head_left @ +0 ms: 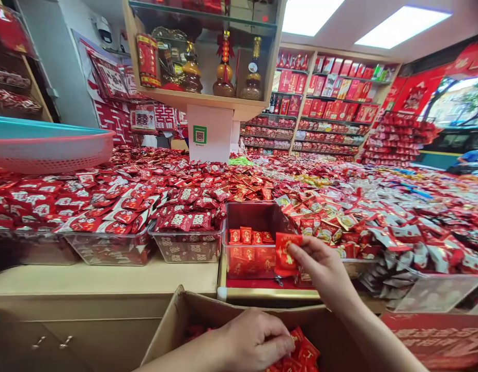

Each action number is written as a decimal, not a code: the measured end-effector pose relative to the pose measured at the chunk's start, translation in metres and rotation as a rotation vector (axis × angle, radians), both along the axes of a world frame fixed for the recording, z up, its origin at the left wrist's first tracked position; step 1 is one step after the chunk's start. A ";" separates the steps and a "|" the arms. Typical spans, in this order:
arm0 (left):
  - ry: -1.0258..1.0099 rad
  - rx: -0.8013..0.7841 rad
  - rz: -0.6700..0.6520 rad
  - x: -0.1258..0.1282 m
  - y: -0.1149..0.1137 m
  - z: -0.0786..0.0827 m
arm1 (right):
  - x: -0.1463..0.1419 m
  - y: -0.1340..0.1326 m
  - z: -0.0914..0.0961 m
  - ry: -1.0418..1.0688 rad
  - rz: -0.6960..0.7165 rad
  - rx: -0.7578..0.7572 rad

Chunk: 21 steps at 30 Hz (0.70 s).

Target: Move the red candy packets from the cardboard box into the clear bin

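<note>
My right hand [324, 264] pinches a red candy packet [286, 257] with gold print between thumb and fingers. It holds the packet upright at the front right corner of a clear plastic bin [252, 214]. Inside that bin stands a row of similar small red packets [251, 253]. Lower down, my left hand [254, 336] reaches into an open cardboard box [161, 330], its fingers curled and closed. Loose red packets [301, 354] lie in the box beside its fingertips. Whatever is within the left fingers is hidden.
Bins of wrapped sweets flank the clear bin, including dark red packets [188, 222] on the left and red-and-white ones [436, 253] on the right. A plastic basket [52, 150] stands at the left. A glass-shelved cabinet [207, 98] hangs above the counter [107, 279].
</note>
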State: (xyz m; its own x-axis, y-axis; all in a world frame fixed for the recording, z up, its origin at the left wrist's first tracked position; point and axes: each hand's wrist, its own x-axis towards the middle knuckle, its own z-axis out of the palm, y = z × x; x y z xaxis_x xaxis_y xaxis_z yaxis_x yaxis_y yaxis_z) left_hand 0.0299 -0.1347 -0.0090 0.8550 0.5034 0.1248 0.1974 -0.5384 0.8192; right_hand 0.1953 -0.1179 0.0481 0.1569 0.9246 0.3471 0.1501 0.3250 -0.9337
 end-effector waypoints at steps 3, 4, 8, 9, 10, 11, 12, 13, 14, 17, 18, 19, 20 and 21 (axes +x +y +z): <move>0.072 0.151 -0.023 0.001 0.002 -0.012 | -0.007 0.049 0.025 -0.129 0.001 0.029; 0.082 0.166 -0.033 0.001 0.003 -0.016 | -0.011 0.069 0.030 -0.155 0.025 -0.013; 0.075 0.208 -0.047 0.001 0.008 -0.035 | -0.034 0.141 0.024 -0.208 0.057 -0.343; 0.066 0.226 -0.057 0.001 0.010 -0.040 | -0.040 0.153 0.019 -0.221 0.063 -0.405; 0.057 0.246 -0.077 0.002 0.012 -0.045 | -0.046 0.164 0.013 -0.234 0.077 -0.451; 0.047 0.271 -0.109 0.002 0.014 -0.049 | -0.052 0.172 0.007 -0.242 0.093 -0.483; 0.040 0.298 -0.139 0.003 0.016 -0.051 | -0.057 0.178 0.001 -0.250 0.106 -0.514; 0.037 0.327 -0.172 0.003 0.019 -0.053 | -0.061 0.182 -0.004 -0.256 0.116 -0.541; 0.041 0.353 -0.195 0.003 0.021 -0.053 | -0.064 0.186 -0.009 -0.261 0.124 -0.563; 0.076 0.393 -0.226 0.003 0.024 -0.048 | -0.067 0.191 -0.024 -0.264 0.140 -0.603; 0.086 0.395 -0.231 0.002 0.025 -0.046 | -0.066 0.192 -0.028 -0.262 0.149 -0.612; 0.087 0.395 -0.233 0.002 0.025 -0.046 | -0.065 0.193 -0.032 -0.259 0.160 -0.622; 0.076 0.393 -0.229 0.002 0.025 -0.046 | -0.063 0.193 -0.037 -0.256 0.173 -0.633; 0.056 0.388 -0.222 0.001 0.024 -0.047 | -0.062 0.193 -0.040 -0.253 0.186 -0.644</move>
State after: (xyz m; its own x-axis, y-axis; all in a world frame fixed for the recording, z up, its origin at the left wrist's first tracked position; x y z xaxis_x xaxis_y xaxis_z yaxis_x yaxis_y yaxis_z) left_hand 0.0313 -0.1103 -0.0564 0.9478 0.2325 0.2181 0.0812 -0.8377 0.5400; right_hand 0.1337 0.0753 0.0078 -0.0367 0.9616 -0.2719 0.3831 -0.2378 -0.8926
